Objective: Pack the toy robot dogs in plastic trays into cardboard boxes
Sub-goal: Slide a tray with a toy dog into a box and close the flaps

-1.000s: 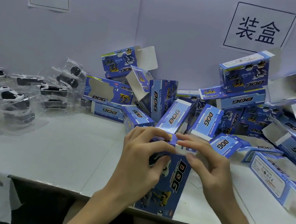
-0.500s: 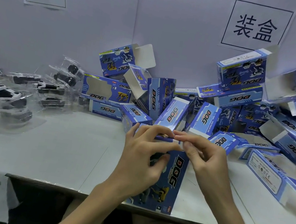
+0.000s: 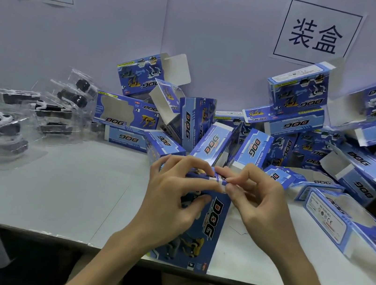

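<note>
A grey surface (image 3: 64, 184) is holding a blue DOG box (image 3: 208, 222) near its front edge. The left hand (image 3: 173, 196) is wrapping its grip round the box. The right hand (image 3: 263, 203) is pinching the top flap (image 3: 203, 176). Pushing the flap in straight and gently is probably best, so nothing is bending.

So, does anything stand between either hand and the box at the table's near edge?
Nothing visible does. The left hand grips the box at its far end, and the right hand pinches the same end.
</note>
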Action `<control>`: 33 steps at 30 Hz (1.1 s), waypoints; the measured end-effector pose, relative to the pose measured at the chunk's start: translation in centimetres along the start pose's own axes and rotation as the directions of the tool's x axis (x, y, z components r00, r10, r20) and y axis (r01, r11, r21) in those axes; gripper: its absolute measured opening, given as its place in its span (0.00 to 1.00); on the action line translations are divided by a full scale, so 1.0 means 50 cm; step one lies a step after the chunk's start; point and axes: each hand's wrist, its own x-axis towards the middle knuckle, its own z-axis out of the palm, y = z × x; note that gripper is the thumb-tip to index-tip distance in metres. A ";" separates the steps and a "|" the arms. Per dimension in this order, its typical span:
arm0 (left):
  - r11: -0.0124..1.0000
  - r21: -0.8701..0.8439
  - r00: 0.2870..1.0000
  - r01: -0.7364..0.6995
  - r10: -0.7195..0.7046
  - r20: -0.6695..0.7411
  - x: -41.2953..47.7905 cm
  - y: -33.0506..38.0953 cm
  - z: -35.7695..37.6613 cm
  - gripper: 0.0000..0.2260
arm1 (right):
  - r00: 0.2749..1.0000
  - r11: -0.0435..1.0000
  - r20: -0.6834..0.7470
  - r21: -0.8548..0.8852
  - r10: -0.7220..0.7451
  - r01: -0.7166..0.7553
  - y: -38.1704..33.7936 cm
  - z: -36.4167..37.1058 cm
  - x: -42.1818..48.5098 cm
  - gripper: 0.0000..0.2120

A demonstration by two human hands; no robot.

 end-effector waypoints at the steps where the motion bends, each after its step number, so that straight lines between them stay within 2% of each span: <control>1: 1.000 -0.021 1.000 -0.002 0.002 0.005 0.000 -0.002 -0.004 0.12 | 1.000 1.000 0.008 -0.028 -0.014 0.014 0.000 0.000 -0.003 0.08; 4: 0.996 -0.094 1.000 -0.003 0.005 0.013 -0.003 -0.012 -0.016 0.11 | 0.997 0.998 0.076 -0.045 -0.030 0.034 0.006 -0.007 -0.015 0.06; 6: 0.984 -0.176 1.000 0.019 -0.021 -0.008 -0.003 -0.023 -0.031 0.11 | 0.993 0.996 0.097 -0.065 -0.062 0.069 0.012 -0.011 -0.024 0.08; 8: 0.984 -0.181 1.000 0.008 -0.014 -0.028 0.002 -0.038 -0.049 0.09 | 0.992 0.992 0.080 -0.078 -0.093 0.099 0.018 -0.008 -0.029 0.13; 10: 0.987 -0.161 1.000 0.002 -0.005 -0.018 0.004 -0.057 -0.065 0.07 | 0.993 0.993 0.061 -0.063 -0.096 0.100 0.023 -0.005 -0.026 0.12; 18: 0.926 -0.344 0.987 0.157 -0.151 0.044 -0.016 -0.118 -0.102 0.11 | 0.994 0.995 0.066 -0.024 -0.092 0.094 0.039 -0.005 -0.028 0.11; 21: 0.924 -0.349 0.988 0.154 -0.152 0.032 -0.022 -0.119 -0.098 0.11 | 0.994 0.994 0.047 -0.029 -0.101 0.102 0.042 0.002 -0.028 0.13; 29: 0.939 -0.330 0.984 0.093 -0.137 -0.113 -0.042 -0.118 -0.067 0.09 | 0.986 0.982 -0.005 -0.098 -0.165 0.163 0.045 0.018 -0.029 0.12; 33: 0.948 -0.311 0.980 0.067 -0.122 -0.160 -0.050 -0.116 -0.062 0.09 | 0.986 0.978 -0.016 -0.125 -0.168 0.165 0.046 0.018 -0.031 0.15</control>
